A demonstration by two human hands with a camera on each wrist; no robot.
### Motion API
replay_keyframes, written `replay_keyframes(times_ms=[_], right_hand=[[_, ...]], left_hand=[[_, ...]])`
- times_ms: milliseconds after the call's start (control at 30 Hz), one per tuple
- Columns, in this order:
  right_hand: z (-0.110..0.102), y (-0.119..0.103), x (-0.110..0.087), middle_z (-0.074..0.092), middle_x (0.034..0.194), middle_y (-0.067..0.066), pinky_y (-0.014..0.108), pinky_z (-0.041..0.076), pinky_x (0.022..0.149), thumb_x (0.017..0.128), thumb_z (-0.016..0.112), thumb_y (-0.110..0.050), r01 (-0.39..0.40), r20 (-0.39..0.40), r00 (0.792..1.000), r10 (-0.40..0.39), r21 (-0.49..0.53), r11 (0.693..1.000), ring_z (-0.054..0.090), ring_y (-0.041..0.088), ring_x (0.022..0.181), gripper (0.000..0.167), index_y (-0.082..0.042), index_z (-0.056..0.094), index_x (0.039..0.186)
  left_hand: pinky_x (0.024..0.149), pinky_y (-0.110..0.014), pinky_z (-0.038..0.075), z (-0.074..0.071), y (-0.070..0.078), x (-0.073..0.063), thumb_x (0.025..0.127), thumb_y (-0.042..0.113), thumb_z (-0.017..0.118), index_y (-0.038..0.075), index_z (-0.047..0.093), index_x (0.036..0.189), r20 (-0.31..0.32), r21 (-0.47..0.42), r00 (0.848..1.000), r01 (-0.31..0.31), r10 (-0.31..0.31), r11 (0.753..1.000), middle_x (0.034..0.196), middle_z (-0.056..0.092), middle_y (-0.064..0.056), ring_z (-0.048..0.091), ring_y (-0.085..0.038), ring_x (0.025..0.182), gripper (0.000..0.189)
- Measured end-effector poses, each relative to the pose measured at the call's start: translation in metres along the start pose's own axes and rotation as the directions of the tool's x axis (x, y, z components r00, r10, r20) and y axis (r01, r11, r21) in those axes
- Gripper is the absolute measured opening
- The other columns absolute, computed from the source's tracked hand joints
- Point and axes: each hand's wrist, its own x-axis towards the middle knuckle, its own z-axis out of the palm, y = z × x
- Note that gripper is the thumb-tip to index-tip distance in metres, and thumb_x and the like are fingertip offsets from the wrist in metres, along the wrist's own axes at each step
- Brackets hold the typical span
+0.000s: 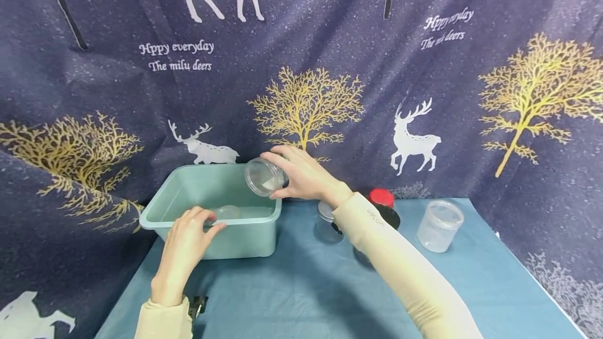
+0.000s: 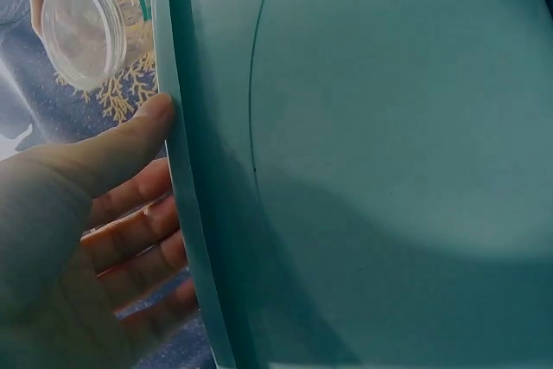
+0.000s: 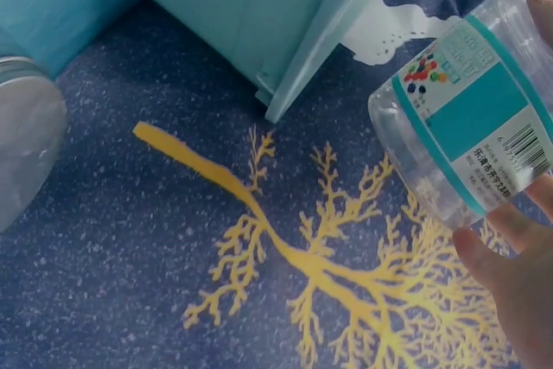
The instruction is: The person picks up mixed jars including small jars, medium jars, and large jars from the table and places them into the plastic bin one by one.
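My right hand (image 1: 306, 174) grips a clear plastic jar (image 1: 261, 178) tilted on its side above the right end of a green plastic basin (image 1: 254, 245). A teal-and-white label with a barcode wraps the jar (image 3: 471, 114) in the right wrist view. At the basin's near rim is my left hand (image 1: 188, 239), thumb and fingers apart and loosely bent. In the left wrist view the thumb (image 2: 143, 131) is at the rim's edge, and the fingertips are partly hidden behind it. A clear round piece (image 1: 227, 212) lies inside the basin, just beyond that hand.
Right of the basin stands a small lidded clear jar (image 1: 328, 226). A red lid (image 1: 381, 197) and a dark round item (image 1: 388, 216) are partly hidden by my right sleeve. Farther right is another clear jar (image 1: 439, 226). A patterned cloth (image 1: 330, 30) hangs behind the blue-covered table (image 1: 292, 297).
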Motion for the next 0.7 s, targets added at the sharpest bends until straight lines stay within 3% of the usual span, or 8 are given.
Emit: replay_keyframes(times_ms=[233, 500, 700], right_hand=[[0.006, -0.006, 0.02, 0.042, 0.145, 0.011, 0.042, 0.033, 0.109, 0.077, 0.079, -0.053, -0.039, 0.102, 0.994, 0.046, -0.062, 0.997, 0.039, 0.026, 0.135, 0.089, -0.018, 0.039, 0.149], [0.024, -0.013, 0.029, 0.037, 0.15, 0.012, 0.042, 0.025, 0.114, 0.078, 0.079, -0.052, 0.016, 0.229, 0.973, 0.014, -0.13, 0.991, 0.03, 0.029, 0.141, 0.091, -0.017, 0.035, 0.151], [0.041, -0.014, 0.029, 0.037, 0.15, 0.012, 0.043, 0.026, 0.114, 0.079, 0.08, -0.049, 0.054, 0.27, 0.963, -0.011, -0.156, 0.986, 0.029, 0.032, 0.141, 0.089, -0.017, 0.037, 0.15]], left_hand=[[0.061, -0.048, 0.049, -0.001, 0.0, 0.002, 0.076, 0.019, 0.085, 0.003, 0.071, 0.091, -0.012, 0.003, 0.999, -0.039, 0.039, 0.999, 0.087, 0.063, -0.009, 0.06, -0.032, 0.075, 0.026], [0.06, -0.047, 0.05, -0.002, 0.0, -0.001, 0.076, 0.02, 0.086, 0.004, 0.071, 0.092, 0.003, 0.001, 1.0, -0.027, 0.027, 1.0, 0.087, 0.063, -0.007, 0.06, -0.031, 0.075, 0.026], [0.061, -0.047, 0.049, 0.0, -0.002, -0.001, 0.075, 0.019, 0.086, 0.004, 0.072, 0.091, 0.0, -0.007, 1.0, -0.027, 0.027, 1.0, 0.087, 0.063, -0.007, 0.06, -0.03, 0.075, 0.026]])
